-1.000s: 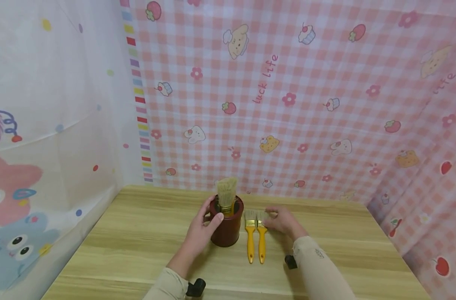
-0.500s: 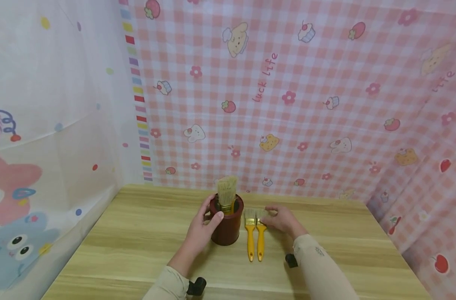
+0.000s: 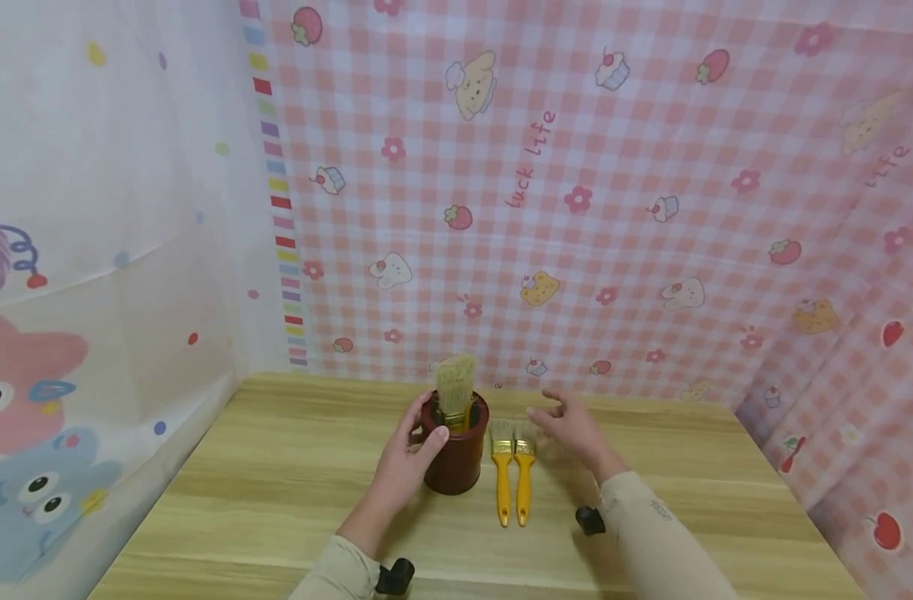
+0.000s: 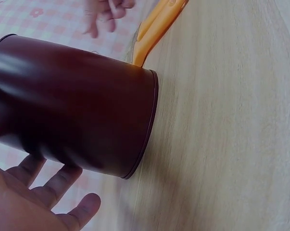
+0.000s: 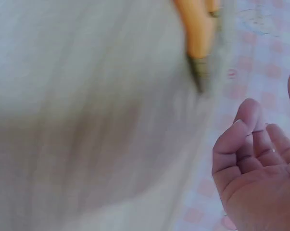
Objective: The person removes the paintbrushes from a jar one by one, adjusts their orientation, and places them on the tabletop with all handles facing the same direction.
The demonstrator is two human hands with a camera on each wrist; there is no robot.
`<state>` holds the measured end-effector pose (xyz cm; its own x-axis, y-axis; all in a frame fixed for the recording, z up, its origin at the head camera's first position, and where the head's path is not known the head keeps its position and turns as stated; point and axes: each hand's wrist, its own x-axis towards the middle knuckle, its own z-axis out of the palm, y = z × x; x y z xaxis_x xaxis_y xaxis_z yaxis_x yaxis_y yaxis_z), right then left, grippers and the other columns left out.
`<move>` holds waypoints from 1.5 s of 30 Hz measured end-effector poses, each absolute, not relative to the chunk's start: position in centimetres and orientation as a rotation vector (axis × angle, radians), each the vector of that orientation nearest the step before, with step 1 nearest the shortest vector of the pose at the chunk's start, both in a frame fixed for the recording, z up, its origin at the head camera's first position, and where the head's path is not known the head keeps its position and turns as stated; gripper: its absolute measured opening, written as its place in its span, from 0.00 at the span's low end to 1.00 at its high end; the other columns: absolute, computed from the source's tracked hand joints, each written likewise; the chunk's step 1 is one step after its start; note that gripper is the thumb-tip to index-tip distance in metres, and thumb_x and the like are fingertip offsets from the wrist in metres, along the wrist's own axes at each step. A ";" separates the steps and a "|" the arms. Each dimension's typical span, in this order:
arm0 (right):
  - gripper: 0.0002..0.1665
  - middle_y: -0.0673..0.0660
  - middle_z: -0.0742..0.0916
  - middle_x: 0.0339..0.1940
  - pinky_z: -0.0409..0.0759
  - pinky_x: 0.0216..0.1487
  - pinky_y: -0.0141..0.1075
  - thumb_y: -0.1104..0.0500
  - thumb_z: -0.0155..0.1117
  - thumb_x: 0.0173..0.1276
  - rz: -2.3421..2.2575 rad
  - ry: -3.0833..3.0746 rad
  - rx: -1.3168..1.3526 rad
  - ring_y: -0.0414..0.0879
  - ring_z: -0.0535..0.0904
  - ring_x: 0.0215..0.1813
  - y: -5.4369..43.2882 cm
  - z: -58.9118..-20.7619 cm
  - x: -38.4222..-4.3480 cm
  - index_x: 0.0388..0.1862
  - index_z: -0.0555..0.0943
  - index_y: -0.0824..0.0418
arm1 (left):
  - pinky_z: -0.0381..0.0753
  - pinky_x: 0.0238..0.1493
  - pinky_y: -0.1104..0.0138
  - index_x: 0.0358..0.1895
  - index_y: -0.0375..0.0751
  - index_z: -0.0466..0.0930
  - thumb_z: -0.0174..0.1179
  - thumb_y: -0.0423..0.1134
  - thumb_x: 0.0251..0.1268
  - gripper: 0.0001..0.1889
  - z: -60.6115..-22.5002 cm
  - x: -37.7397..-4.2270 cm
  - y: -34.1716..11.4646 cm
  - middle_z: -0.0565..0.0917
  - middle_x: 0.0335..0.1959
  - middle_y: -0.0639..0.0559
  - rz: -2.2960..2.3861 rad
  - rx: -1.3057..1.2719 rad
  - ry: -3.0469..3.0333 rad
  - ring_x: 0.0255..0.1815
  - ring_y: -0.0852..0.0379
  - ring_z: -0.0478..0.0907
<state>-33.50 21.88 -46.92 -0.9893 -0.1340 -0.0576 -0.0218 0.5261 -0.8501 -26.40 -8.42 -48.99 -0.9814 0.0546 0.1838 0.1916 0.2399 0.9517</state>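
A dark red cylindrical cup (image 3: 453, 462) stands upright on the table, and my left hand (image 3: 402, 462) grips its upper left side, thumb at the near rim. Out of the cup rises a paintbrush (image 3: 454, 387), bristles up; the cup's inside is mostly hidden. Two paintbrushes with yellow handles lie side by side to the right of the cup: a left one (image 3: 504, 479) and a right one (image 3: 524, 479), bristles away from me. My right hand (image 3: 574, 432) hovers beyond the right brush's bristles, holding nothing, its fingers loosely bent in the right wrist view.
The wooden table (image 3: 298, 500) ends at a pink checked cloth (image 3: 576, 250) hung behind it. A white printed cloth (image 3: 163, 250) hangs on the left. Black wrist mounts (image 3: 396, 577) sit on both forearms.
My right hand was at the right brush's bristles and nudged it closer to the left brush; now it has lifted off, up and away. The left hand keeps its grip on the cup.
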 end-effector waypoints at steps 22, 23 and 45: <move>0.39 0.57 0.91 0.62 0.81 0.69 0.56 0.49 0.71 0.78 -1.571 2.516 -0.594 0.53 0.85 0.67 16.3 -40.9 -31.2 0.83 0.68 0.45 | 0.79 0.67 0.42 0.84 0.70 0.59 0.60 0.56 0.81 0.34 -49.2 -26.6 -8.4 0.77 0.74 0.43 -1.851 -0.234 -2.382 0.66 0.41 0.80; 0.40 0.55 0.92 0.60 0.82 0.68 0.55 0.49 0.71 0.77 -1.563 2.521 -0.608 0.52 0.86 0.65 15.9 -40.8 -31.1 0.83 0.69 0.45 | 0.79 0.67 0.42 0.84 0.70 0.60 0.60 0.56 0.81 0.34 -49.2 -26.6 -8.4 0.77 0.74 0.42 -1.851 -0.236 -2.381 0.66 0.41 0.80; 0.51 0.50 0.94 0.41 0.88 0.52 0.45 0.56 0.82 0.66 -1.354 2.860 -0.617 0.42 0.89 0.42 10.6 -41.3 -30.0 0.83 0.67 0.60 | 0.80 0.66 0.40 0.86 0.67 0.57 0.59 0.58 0.81 0.36 -49.2 -26.3 -8.5 0.75 0.77 0.40 -1.846 -0.238 -2.393 0.68 0.39 0.79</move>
